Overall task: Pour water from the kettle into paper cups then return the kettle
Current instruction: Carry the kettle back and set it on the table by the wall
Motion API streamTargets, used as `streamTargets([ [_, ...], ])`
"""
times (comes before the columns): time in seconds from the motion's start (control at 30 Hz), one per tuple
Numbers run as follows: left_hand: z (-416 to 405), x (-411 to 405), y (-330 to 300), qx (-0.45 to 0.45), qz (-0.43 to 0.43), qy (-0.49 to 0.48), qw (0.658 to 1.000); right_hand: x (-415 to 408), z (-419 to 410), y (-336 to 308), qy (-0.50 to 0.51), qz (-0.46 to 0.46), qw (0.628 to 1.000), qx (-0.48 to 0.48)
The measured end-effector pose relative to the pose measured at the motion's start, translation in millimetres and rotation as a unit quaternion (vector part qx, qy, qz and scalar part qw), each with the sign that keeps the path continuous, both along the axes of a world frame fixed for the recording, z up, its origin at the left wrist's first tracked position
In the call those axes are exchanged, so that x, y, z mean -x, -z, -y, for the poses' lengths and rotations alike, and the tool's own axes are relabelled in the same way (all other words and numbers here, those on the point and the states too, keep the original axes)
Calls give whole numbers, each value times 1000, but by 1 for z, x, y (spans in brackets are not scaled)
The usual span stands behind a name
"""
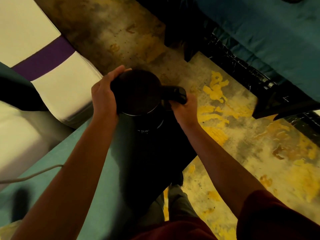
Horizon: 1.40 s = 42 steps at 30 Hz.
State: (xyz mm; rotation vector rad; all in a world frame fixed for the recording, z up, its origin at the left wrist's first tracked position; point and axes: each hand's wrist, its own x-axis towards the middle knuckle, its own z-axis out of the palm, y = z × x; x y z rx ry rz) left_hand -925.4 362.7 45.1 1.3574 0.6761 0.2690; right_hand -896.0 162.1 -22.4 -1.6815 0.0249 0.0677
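Note:
A black kettle [138,91] is seen from above, just over its round black base [150,126], which sits on a dark surface. My left hand [103,91] holds the kettle's body on the left side, fingers curled over its top edge. My right hand [185,110] grips the kettle's black handle [176,95] on the right. Whether the kettle touches the base cannot be told. No paper cups are in view.
A green cloth-covered surface [90,170] lies under my left arm, with a pale cord [34,174] across it. A white and purple chair [57,66] stands to the left. A dark table with a teal cloth [268,40] fills the upper right. Patterned yellow carpet [242,144] covers the floor.

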Motion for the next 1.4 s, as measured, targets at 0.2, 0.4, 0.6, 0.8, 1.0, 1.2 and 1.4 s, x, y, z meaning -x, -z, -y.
streamTargets([
  [0.2,27,-19,-55,44,29,40,998,-3,28,-56,30,11,999,9],
  [0.4,71,-40,-109,64,58,124,989,-6,75,-110,85,22,996,3],
  [0.6,133,-71,-148,110,81,141,980,-21,131,-160,125,59,990,11],
  [0.8,203,-103,-181,68,121,174,975,-42,203,-193,135,63,988,-28],
  [1.0,289,-142,-197,79,165,197,963,-78,295,-206,145,103,983,-48],
  [1.2,358,-183,-204,69,160,223,959,-113,361,-203,199,122,971,-43],
  [1.4,408,-239,-209,52,147,213,965,-168,399,-209,241,121,961,-55],
])
